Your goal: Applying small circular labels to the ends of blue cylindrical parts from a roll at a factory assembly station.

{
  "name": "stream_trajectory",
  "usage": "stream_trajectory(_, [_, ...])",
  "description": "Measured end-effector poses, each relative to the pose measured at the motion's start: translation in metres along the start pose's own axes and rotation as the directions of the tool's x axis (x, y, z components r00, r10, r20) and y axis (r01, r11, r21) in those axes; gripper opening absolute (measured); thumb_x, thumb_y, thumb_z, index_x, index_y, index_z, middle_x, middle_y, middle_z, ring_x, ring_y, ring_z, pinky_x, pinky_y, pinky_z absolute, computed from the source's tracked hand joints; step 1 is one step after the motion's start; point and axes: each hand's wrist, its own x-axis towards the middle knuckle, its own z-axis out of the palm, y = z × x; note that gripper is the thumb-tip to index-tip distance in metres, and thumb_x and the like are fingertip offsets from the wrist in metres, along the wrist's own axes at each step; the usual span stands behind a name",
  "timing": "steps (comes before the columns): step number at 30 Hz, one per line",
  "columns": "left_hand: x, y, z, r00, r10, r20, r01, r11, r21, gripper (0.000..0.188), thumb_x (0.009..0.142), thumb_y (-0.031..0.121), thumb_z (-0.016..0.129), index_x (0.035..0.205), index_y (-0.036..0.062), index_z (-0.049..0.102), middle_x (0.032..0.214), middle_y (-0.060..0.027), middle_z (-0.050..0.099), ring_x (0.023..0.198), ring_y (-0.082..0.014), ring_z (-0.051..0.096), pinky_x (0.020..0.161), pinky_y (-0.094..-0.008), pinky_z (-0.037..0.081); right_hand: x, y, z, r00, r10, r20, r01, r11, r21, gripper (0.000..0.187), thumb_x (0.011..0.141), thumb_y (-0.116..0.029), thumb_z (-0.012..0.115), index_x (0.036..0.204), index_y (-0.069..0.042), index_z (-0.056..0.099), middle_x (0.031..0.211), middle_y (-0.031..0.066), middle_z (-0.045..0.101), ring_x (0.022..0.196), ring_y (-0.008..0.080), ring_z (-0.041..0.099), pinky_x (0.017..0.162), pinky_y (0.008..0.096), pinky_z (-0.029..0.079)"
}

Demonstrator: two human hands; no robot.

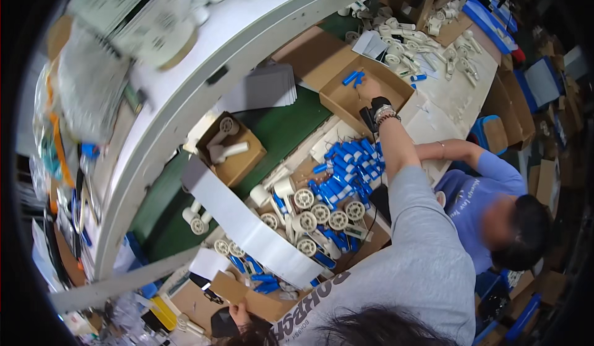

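Note:
My right arm stretches far out over the bench, and my right hand [370, 89] is inside an open cardboard box [337, 100]. Its fingers are closed at a blue cylindrical battery [358, 81]; another blue battery lies beside it. Near the lower edge, my left hand [239, 316] grips the side of a small cardboard box [265, 307] with a raised flap. The fingers there are partly hidden. Between my hands lies a heap of blue batteries [346, 171] with white bands, next to several white plastic housings [304, 199] with round spoked ends.
A white label strip [247, 228] curves across the housings. A small carton [238, 166] holds white parts. The shelf [229, 27] overhangs the bench at left. More white parts [402, 43] pile at the far end. Close on my right, a person in a purple shirt [470, 197] reaches toward the bench.

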Motion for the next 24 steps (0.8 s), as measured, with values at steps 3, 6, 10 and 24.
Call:
stream_trajectory(3, [0.012,-0.005,0.000,1.000,0.016,-0.003,-0.016,0.997,0.081,0.025,0.081,0.007,0.059,0.104,0.0001,0.054,0.093,-0.0025,0.058,0.081,-0.0102,0.052,0.069,-0.0231,0.043,0.021,-0.011,0.023,0.992,0.107,-0.062,-0.109,0.994,-0.027,0.046,0.072,-0.034,0.061,0.111,-0.011,0.054,0.109,0.0154,0.050,0.093,0.0317,0.054,0.085,0.0408,0.044])
stream_trajectory(6, [0.023,0.012,0.020,0.992,-0.100,-0.082,0.111,0.984,0.143,0.025,0.081,0.007,0.059,0.105,0.0002,0.054,0.093,-0.0026,0.058,0.081,-0.0102,0.052,0.069,-0.0230,0.043,0.037,-0.026,0.031,0.986,0.138,-0.093,-0.147,0.984,-0.099,0.050,0.071,-0.036,0.062,0.114,-0.013,0.052,0.119,0.0172,0.042,0.101,0.0338,0.049,0.086,0.0422,0.044])
stream_trajectory(10, [0.035,0.047,0.058,0.974,-0.186,-0.130,0.210,0.955,0.210,0.026,0.081,0.007,0.059,0.105,0.0004,0.054,0.094,-0.0026,0.058,0.081,-0.0102,0.052,0.069,-0.0228,0.043,0.049,-0.021,0.034,0.990,0.116,-0.082,-0.130,0.974,-0.187,0.054,0.069,-0.037,0.064,0.116,-0.013,0.049,0.126,0.0197,0.032,0.112,0.0360,0.039,0.087,0.0432,0.043])
stream_trajectory(24, [0.074,0.068,0.094,0.990,-0.139,-0.020,0.139,0.950,0.280,0.026,0.081,0.007,0.059,0.106,0.0011,0.053,0.095,-0.0027,0.057,0.082,-0.0102,0.052,0.071,-0.0222,0.042,0.051,-0.001,0.050,0.978,0.114,-0.175,-0.107,0.993,0.046,0.045,0.065,-0.019,0.068,0.104,-0.006,0.048,0.099,0.0178,0.054,0.076,0.0303,0.058,0.071,0.0374,0.049])
